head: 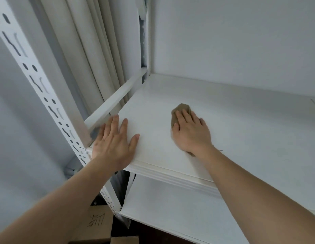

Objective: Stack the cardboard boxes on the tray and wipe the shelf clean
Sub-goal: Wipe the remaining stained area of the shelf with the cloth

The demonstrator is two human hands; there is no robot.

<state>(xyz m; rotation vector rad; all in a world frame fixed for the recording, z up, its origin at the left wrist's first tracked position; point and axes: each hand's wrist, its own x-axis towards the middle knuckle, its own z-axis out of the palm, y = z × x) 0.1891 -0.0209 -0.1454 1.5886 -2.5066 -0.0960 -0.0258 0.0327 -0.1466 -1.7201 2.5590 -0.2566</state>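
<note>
Far left: a white slotted upright [32, 80] of the rack, running from the top corner down toward the bottom edge. Low beside its foot, brown cardboard boxes [98, 224], one with dark handwriting; whether on a tray, impossible to say, since no tray shows. Behind the upright, pale curtain folds [93, 50] hanging past a white side rail [118, 99].

Next, the left hand [114, 143]: flat, fingers straight and spread, palm down on the front left corner of the shelf [241, 124], holding nothing, seemingly as a brace. Shelf surface white and bare of boxes from here across to the back wall [232, 36].

Toward the middle, the right hand [191, 131]: flat as well, fingers straight, pressing a brownish cloth [182, 110] against the shelf board. Cloth bunched beyond the fingertips, a small corner peeping out below the wrist. Not a grip, rather a press from above.

Below the front lip, a lower shelf [170, 205], also white.

Step in hand, by the look of it: the wiping, with the boxes already off this board. Next move likely calls for steady downward pressure and long sweeps to the right and toward the back corner, left palm kept planted or slid along, cloth kept under the palm so as not to slip free.
</note>
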